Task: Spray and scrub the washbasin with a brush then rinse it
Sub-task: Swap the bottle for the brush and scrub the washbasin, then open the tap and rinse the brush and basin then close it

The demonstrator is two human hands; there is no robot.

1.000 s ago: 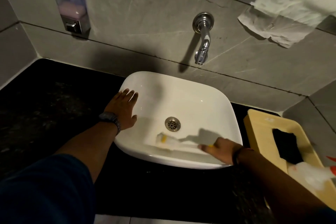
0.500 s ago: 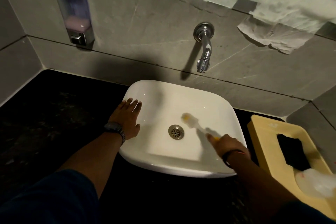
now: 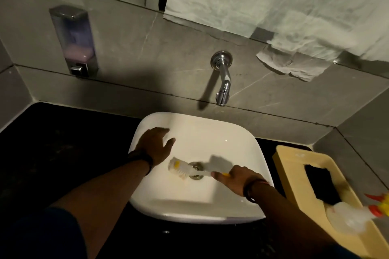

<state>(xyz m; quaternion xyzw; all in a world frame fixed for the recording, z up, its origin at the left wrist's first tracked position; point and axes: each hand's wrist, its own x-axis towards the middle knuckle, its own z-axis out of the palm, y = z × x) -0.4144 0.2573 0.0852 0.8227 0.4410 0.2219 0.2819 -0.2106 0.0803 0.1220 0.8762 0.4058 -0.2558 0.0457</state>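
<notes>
Head cam, looking down: white washbasin sits on a black counter under a chrome wall tap. Right hand is wrapped round the handle of the brush, whose bristle head sits on the basin floor just left of the drain. Left hand lies spread flat on the basin's left rim, holding nothing. A spray bottle lies on the yellow tray at right.

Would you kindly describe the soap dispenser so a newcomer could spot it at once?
Start at the white washbasin and look up the grey wall, left of the chrome tap. The soap dispenser is the tall clear box holding pale pink liquid, the only wall fixture besides the tap.
</notes>
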